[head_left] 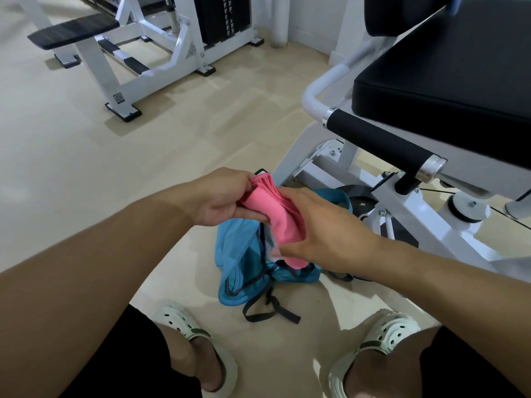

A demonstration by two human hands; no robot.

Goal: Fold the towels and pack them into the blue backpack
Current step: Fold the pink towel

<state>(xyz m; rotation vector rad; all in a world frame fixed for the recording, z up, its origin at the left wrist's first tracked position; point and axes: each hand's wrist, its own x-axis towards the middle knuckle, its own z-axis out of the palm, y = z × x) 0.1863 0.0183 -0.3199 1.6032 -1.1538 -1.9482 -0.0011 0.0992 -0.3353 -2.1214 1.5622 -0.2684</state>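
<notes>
The blue backpack (238, 268) is lying slumped on the pale floor (86, 168) between the person's feet, its mouth gaping open toward the hands, and a bit of white or pale fabric is showing just inside the opening; what that fabric is cannot be told. Dark straps (267, 311) are trailing from the bag's lower end across the floor. Above the opening, a pink towel (275, 216), folded into a thick bundle with its layered edges showing at the top, is being held by both hands. The left hand (221, 196) is gripping the upper end, fingers curled round the folds with the thumb underneath. The right hand (319, 222) is wrapping over the bundle's right side, fingers curled around it, and the towel's lower end is hanging down at the bag's mouth, though whether it is already inside cannot be told. White clogs (382, 337) are sitting on both feet. A small square code sticker (118, 98) is showing on the white frame of the weight bench (94, 64) at upper left, too small to read. A black padded seat (448, 76) is standing at right.
</notes>
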